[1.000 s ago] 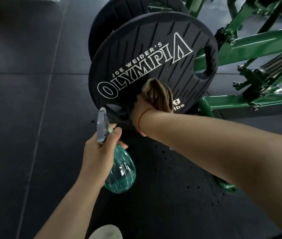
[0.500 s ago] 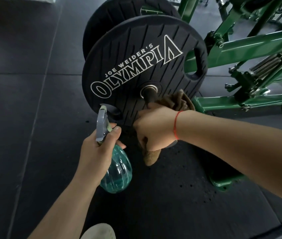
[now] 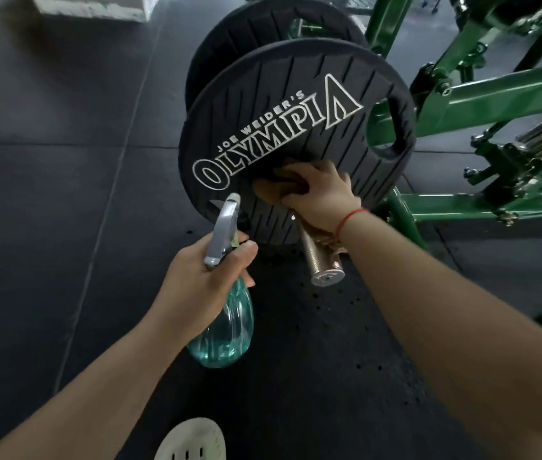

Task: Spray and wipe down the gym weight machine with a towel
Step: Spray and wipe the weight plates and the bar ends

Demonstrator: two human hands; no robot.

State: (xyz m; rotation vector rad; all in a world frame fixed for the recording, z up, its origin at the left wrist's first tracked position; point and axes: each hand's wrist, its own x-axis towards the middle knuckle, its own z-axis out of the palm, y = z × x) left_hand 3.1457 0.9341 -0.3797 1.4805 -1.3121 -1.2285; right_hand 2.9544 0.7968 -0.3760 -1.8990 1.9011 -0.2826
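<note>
Since 0.5 s ago: right hand (image 3: 321,194) has gone up from below the hub onto the face of the front weight plate (image 3: 296,94), just under the white OLYMPIA lettering, and the towel (image 3: 276,190) no longer hangs loose beneath it. Head view, present state: right hand grips the brown towel, bunched under curled fingers and pressed against the plate at its centre. Knurled metal sleeve (image 3: 321,260) projects from the plate below the right wrist; a bit of towel shows beside it. Red cord (image 3: 349,219) on that wrist. Left hand (image 3: 196,280), apart from the right and lower left of it, is wrapped round the neck of the teal spray bottle (image 3: 226,330), grey nozzle up and close to the plate's lower edge. Second plate (image 3: 246,31) sits behind the first. Green machine frame (image 3: 495,97) at right. Dark rubber floor (image 3: 47,194) below; pale shoe (image 3: 193,439) at bottom edge.
</note>
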